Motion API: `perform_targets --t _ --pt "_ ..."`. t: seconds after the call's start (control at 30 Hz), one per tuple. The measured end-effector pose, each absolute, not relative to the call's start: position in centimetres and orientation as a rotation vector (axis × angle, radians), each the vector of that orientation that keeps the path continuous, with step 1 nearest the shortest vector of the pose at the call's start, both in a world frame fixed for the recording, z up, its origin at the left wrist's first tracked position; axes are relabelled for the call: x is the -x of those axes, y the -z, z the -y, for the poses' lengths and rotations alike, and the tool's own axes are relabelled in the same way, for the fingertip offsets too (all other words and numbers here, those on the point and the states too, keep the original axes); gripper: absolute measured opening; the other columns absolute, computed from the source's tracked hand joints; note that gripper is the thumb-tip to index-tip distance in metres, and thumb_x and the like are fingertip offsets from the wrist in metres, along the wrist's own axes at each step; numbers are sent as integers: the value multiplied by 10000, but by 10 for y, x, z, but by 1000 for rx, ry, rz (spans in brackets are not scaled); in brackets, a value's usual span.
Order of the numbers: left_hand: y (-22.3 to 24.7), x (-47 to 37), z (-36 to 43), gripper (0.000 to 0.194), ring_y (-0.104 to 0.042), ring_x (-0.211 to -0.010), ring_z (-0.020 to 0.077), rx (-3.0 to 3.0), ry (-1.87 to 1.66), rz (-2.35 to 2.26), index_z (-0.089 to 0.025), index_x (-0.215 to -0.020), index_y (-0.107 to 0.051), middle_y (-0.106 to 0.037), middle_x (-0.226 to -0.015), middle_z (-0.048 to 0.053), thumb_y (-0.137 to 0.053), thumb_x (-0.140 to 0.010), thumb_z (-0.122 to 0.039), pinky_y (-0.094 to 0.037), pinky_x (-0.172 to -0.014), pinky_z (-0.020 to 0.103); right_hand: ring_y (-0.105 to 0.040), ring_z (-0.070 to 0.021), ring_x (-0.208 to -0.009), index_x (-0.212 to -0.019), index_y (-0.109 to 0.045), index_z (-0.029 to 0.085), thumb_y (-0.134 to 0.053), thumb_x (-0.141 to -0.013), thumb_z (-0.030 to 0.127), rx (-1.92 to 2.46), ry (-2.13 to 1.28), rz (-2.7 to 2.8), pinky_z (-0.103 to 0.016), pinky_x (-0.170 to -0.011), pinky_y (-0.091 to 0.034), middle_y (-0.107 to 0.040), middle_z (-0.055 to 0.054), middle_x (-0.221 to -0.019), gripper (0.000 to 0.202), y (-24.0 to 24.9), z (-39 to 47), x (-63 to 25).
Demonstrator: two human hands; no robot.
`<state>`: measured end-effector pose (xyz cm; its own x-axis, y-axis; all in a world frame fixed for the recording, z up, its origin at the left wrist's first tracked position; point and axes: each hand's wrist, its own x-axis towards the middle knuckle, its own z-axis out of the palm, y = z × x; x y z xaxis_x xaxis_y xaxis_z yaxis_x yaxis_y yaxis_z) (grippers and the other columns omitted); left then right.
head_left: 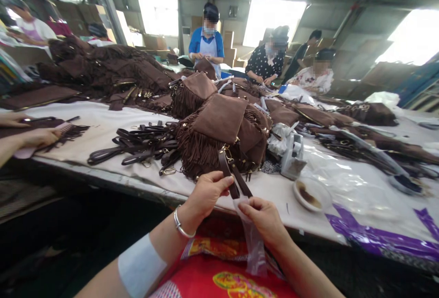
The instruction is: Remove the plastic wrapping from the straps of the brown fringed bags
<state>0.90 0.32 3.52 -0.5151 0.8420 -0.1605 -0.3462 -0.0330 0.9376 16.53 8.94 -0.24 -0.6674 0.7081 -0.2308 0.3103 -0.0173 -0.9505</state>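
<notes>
At the near edge of a cloth-covered counter, my left hand pinches a dark brown strap, its grip closed between thumb and fingers. My right hand, just beside it, has its grip clamped on the top of a clear plastic sleeve, which hangs below the edge over a red printed cloth. The strap's lower end meets the sleeve's mouth; gold clasps show at its upper end, against a heap of fringed brown bags in the middle of the counter.

Left of the heap lies a tangle of loose straps with metal hooks. To its right stand a tape dispenser and, nearer the edge, a white dish holding something brown. Clear plastic sheeting spreads beyond the dish, and purple tape runs along the near edge at right.

At the left side, another person's hands hold a fringed brown piece. Along the far side, a person in a blue top and one in polka dots handle items beside more brown goods.
</notes>
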Motion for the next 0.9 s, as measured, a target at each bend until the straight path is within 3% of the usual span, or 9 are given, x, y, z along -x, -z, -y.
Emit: perform_targets --t 0.2,0.4,0.57,0.7,0.9 --pt "-31 -18 -5 258 -523 -603 107 -608 -1715 -1464 -137 -764 -719 -666 -707 28 -745 -729 -392 -418 -574 227 -434 -113 -535 -612 -682 141 -708 -706 416 1035 -1732 1919 -241 -519 -309 -560 16 -538 291 0 -87 -165" --pt "-24 -18 -7 247 -537 -656 132 -699 -1666 -1543 -137 -818 -746 -682 -749 41 -721 -747 -372 -408 -593 229 -501 -141 -584 -707 -739 139 -715 -707 412 1024 -1754 1892 -251 -565 -358 -625 -3 -595 274 -1 -86 -163" --pt "-16 -24 -2 240 -567 -685 153 -639 -1611 -1493 -137 -795 -738 -688 -763 41 -736 -721 -365 -426 -617 243 -590 -193 -728 -847 -767 167 -717 -720 418 894 -1822 1814 -274 -680 -435 -714 -30 -772 286 -3 -82 -152" --pt "-10 -21 5 281 -545 -597 125 -527 -1503 -1448 -137 -716 -683 -625 -651 7 -779 -678 -398 -408 -584 241 -536 -141 -581 -753 -732 143 -759 -693 452 896 -2036 1557 -248 -564 -410 -666 -20 -655 315 2 -79 -149" --pt "-32 16 -17 385 -648 -778 168 -281 -1551 -1146 -144 -911 -669 -707 -881 91 -643 -809 -514 -484 -739 291 -503 -104 -525 -731 -710 135 -784 -696 437 875 -2197 1403 -217 -519 -372 -633 -10 -608 313 9 -74 -154"
